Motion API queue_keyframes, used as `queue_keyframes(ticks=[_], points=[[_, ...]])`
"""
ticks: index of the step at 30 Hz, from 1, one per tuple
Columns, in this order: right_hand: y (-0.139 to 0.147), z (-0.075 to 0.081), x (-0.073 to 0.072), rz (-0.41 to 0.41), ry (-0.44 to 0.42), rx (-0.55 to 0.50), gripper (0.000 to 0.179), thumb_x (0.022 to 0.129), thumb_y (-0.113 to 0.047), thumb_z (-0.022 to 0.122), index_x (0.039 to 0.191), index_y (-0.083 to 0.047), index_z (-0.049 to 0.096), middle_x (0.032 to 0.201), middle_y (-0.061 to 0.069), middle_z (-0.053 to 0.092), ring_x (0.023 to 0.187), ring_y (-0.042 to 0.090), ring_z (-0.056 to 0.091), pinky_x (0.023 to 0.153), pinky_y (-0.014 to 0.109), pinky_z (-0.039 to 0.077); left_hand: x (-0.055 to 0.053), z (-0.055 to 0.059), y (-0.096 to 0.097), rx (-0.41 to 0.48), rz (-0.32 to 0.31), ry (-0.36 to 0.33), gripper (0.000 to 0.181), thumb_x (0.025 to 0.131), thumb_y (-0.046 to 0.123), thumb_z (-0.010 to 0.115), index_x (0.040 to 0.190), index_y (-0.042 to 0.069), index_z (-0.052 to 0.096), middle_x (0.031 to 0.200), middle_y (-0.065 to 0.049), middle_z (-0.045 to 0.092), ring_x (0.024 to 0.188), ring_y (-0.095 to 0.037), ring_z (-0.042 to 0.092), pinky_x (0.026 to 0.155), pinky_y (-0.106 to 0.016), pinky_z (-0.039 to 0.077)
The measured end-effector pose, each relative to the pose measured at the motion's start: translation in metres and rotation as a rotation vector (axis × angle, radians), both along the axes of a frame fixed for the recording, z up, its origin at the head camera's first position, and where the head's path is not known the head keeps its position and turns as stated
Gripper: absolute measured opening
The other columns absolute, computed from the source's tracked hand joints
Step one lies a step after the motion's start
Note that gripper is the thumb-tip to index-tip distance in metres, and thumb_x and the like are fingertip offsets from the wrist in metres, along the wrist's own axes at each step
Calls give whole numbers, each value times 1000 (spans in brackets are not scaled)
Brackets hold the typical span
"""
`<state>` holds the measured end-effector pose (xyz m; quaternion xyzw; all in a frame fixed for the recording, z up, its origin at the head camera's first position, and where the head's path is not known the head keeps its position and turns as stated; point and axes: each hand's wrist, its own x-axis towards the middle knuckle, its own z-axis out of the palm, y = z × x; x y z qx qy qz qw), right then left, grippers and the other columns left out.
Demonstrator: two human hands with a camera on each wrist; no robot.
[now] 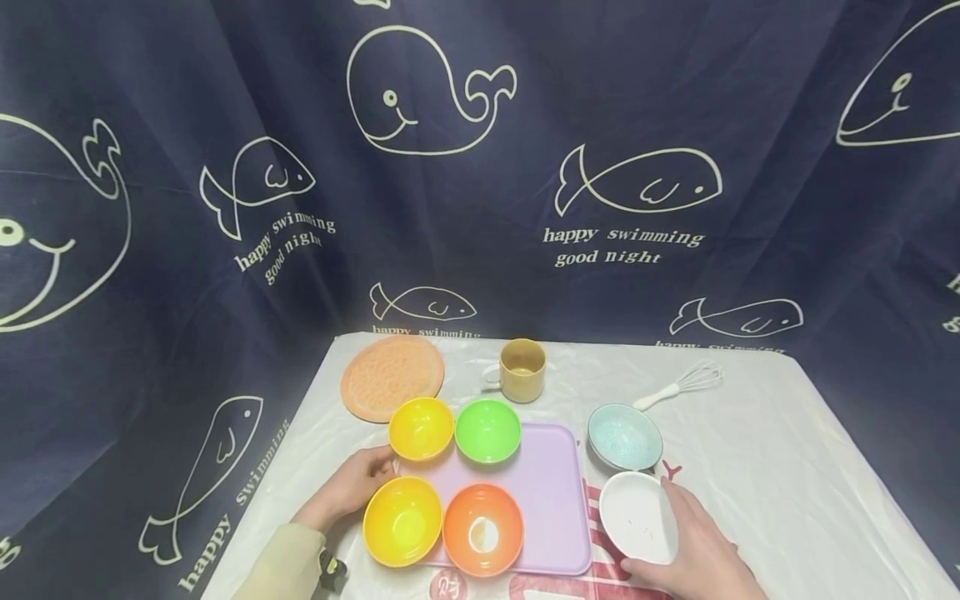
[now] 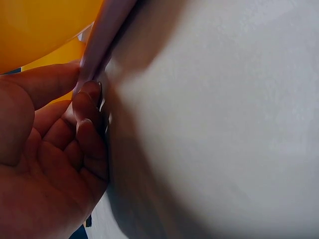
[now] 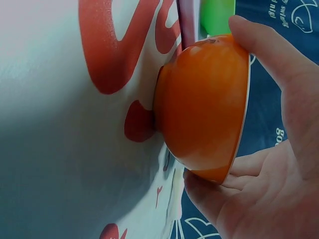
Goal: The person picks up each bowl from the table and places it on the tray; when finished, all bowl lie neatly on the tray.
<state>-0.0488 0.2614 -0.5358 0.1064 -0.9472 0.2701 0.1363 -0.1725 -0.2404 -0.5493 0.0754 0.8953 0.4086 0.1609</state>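
Note:
My left hand (image 1: 358,487) is at the left edge of a lilac tray (image 1: 551,500); in the left wrist view its thumb and fingers pinch the tray's rim (image 2: 94,52). On the tray's left part stand two yellow bowls (image 1: 422,428), a green bowl (image 1: 488,431) and an orange bowl (image 1: 483,529). Right of the tray, my right hand (image 1: 701,542) holds a bowl (image 1: 637,517) with a white inside by its rim. In the right wrist view the outside of this bowl (image 3: 204,107) is orange, and its base is close to the tablecloth.
A light blue bowl (image 1: 625,437) stands just behind the white-lined one, with a white-handled whisk (image 1: 678,387) farther back. A tan mug (image 1: 522,371) and a round orange mat (image 1: 393,375) are at the back. Dark fish-print curtains (image 1: 517,192) hang around the table.

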Motion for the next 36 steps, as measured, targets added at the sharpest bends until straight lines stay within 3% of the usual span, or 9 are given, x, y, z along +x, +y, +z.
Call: queue_keyframes(ticks=[3, 7, 10, 14, 21, 25, 29, 32, 36], points=[[-1, -2, 0, 16, 20, -20, 123, 48, -57, 101, 144, 2, 52, 126, 11, 62, 107, 25, 57, 84, 33, 48, 0, 0, 1, -7, 3, 3, 47, 99, 13, 69, 146, 21, 64, 77, 1, 56, 101, -21, 56, 86, -49, 41], [-4, -5, -1, 40, 36, -54, 123, 49, -55, 102, 144, 5, 51, 129, 14, 61, 112, 29, 54, 94, 15, 29, 1, -1, 0, -5, -3, 8, 47, 99, 13, 70, 145, 21, 64, 76, 0, 56, 99, -21, 57, 86, -49, 42], [-8, -7, -1, 28, 26, -54, 124, 50, -57, 101, 145, 5, 50, 130, 17, 60, 114, 30, 55, 94, 14, 26, 2, -1, -1, -3, -5, 7, 46, 99, 14, 70, 144, 21, 64, 75, 1, 55, 94, -20, 57, 85, -48, 42], [-11, -8, -2, 10, 15, -47, 125, 51, -58, 100, 147, 3, 49, 132, 17, 59, 115, 31, 55, 93, 22, 33, 3, -2, -2, 5, 0, -2, 47, 99, 15, 71, 145, 21, 64, 75, 0, 55, 88, -20, 57, 81, -45, 43], [-14, -6, -2, 31, 37, -72, 121, 47, -50, 103, 144, 3, 51, 130, 16, 61, 113, 32, 57, 95, 11, 27, 2, -2, -2, 10, 3, 1, 46, 101, 13, 68, 146, 21, 63, 76, 0, 55, 101, -21, 56, 87, -48, 41], [-19, -2, 0, 53, 34, -72, 121, 47, -51, 103, 143, 2, 52, 130, 13, 61, 112, 30, 58, 95, 13, 30, -2, -4, -3, 16, 9, -3, 45, 101, 15, 67, 145, 23, 64, 78, -1, 57, 105, -23, 56, 89, -50, 41], [-30, 7, 1, 54, 18, -54, 125, 48, -53, 102, 147, 2, 49, 134, 15, 59, 114, 31, 59, 94, 26, 42, -3, -6, -2, 17, 10, 7, 44, 101, 16, 67, 145, 23, 65, 85, -1, 62, 109, -23, 58, 92, -52, 43], [-38, 14, -1, 54, 20, -46, 124, 49, -53, 102, 148, 0, 49, 137, 15, 58, 118, 30, 58, 94, 38, 45, -3, -6, -2, 16, 1, 17, 44, 101, 16, 68, 144, 22, 65, 83, 0, 61, 104, -22, 59, 91, -51, 44], [-48, 20, -3, 60, 11, -67, 121, 49, -50, 102, 148, -4, 51, 136, 10, 58, 116, 25, 57, 94, 42, 47, -2, -5, -2, 7, -4, 16, 45, 101, 16, 68, 146, 21, 64, 76, 0, 55, 97, -20, 57, 87, -47, 42]])
